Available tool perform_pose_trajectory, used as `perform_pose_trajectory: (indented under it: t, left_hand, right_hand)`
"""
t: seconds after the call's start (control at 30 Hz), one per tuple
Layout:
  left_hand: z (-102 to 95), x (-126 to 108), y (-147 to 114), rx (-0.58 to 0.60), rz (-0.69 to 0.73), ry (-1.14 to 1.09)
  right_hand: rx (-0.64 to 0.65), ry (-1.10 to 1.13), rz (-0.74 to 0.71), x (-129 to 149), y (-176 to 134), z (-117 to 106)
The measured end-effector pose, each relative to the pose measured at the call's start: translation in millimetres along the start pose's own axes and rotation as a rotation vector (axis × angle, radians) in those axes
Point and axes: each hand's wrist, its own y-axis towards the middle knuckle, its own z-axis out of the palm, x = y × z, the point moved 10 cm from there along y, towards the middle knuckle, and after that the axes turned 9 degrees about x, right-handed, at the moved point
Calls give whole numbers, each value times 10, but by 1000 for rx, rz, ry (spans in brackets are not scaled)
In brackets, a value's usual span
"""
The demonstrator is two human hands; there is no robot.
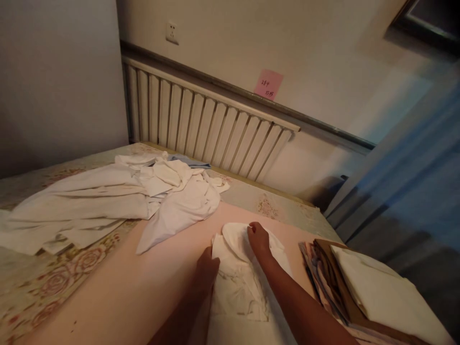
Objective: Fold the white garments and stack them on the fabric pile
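Observation:
A partly folded white shirt (239, 282) lies in front of me on a pink sheet (143, 282). My left hand (208, 266) is closed on the shirt's left edge, thumb on top of the cloth. Farther up and to the right, my right hand (258, 237) has its fingers curled together on the shirt's upper part. Loose folds and creases run across the cloth between both hands. The near end of the shirt passes out of view at the bottom.
Rumpled white clothes (108, 196) lie at the left, with a blue cloth (190, 161) behind them. Folded clothes (381, 287) are stacked at the right. Beneath everything is a floral bed cover (72, 273). A radiator (201, 120) lines the wall; a blue curtain (406, 182) hangs at the right.

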Motion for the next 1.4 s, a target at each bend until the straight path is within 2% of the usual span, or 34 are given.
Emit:
perform_pose_trajectory:
  t: [0.13,0.23,0.37,0.5,0.67,0.83,0.97,1.07,1.23,1.3,1.4]
  left_hand:
    - [-4,-4,-31,5,15,-8]
    - [-16,-35,-68,7,39,-17]
    - [-26,-57,-102,11,39,-10]
    - [-32,-64,-130,8,28,-36]
    - [-14,-85,-153,16,43,-111]
    - [-2,-52,-132,10,30,-135]
    - [15,-31,-106,18,22,-138]
    - [28,-31,-99,28,25,-130]
    - [19,-68,-119,30,46,-117]
    - [10,-91,-129,34,48,-111]
    - [-14,-121,-142,36,45,-97]
  right_hand:
    - [99,-30,-208,548,10,160]
    - [133,-57,-228,679,-28,289]
    - [164,-97,-190,620,-108,387]
    - [195,-145,-211,544,-287,442]
    - [124,-244,-202,359,-506,437]
    - [176,-239,-90,147,-534,461]
    - [170,-198,-32,103,-519,381]
    - [133,-183,-58,139,-540,314]
    - [-17,-82,-223,337,-611,131]
    - [39,23,-239,368,-582,177]
    - [233,204,-177,332,-495,410]
